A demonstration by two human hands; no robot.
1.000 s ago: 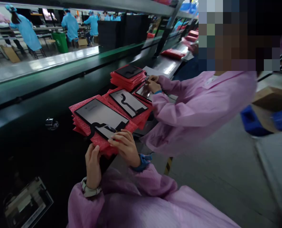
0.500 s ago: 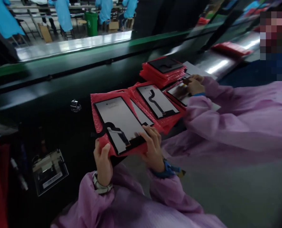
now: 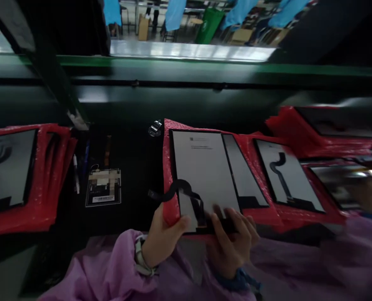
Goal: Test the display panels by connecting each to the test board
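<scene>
At six o'clock on the counter [image 3: 132, 108], the left hand [image 3: 164, 240] and right hand [image 3: 231, 251] hold a black-edged screen panel [image 3: 205, 175] in a red bubble pouch [image 3: 168, 175], fingers [image 3: 226, 219] clamped on its lower edge. More pouched panels [image 3: 291, 175] lie at three o'clock.

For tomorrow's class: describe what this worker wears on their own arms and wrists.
Loose lilac-pink smock sleeves cover both arms, gathered at the cuffs. A pale patterned band circles the wrist of the left hand, and a blue strap circles the wrist of the right hand. Neither hand wears a glove.
</scene>
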